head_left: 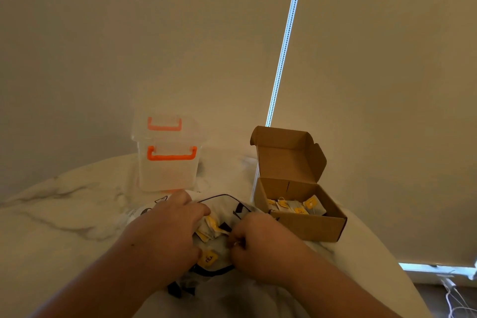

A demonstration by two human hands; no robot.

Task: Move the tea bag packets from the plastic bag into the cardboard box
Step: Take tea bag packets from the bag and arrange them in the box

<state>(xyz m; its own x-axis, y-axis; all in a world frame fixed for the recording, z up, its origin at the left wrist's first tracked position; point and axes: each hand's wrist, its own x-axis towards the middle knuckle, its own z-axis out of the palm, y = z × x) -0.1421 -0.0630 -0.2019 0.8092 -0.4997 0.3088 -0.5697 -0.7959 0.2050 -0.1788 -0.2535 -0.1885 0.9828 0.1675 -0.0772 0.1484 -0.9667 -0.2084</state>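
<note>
Two hands work at the near edge of the pale marbled surface (pixel 64 214), both at the mouth of the plastic bag (pixel 219 201). The left hand (pixel 167 227) presses on the bag's left lip, its fingers (pixel 196 208) spread and curled over the rim, seemingly to hold the opening wide and the bag steady. The right hand (pixel 258 242) is bunched at the right side of the opening, fingers clenched as if pinching something small; whether that is a packet, a string or the bag's film I cannot tell. Between them lie the tea bag packets (pixel 210 230) with yellow tags, inside the bag, and one more yellow tag shows through the plastic nearer the body. Just right of the bag stands the cardboard box (pixel 309 227), lid tipped back so the drop is short and unobstructed; several packets already lie in it. Farther back, two clear tubs (pixel 167 170) with orange handles are stacked against the wall.
</note>
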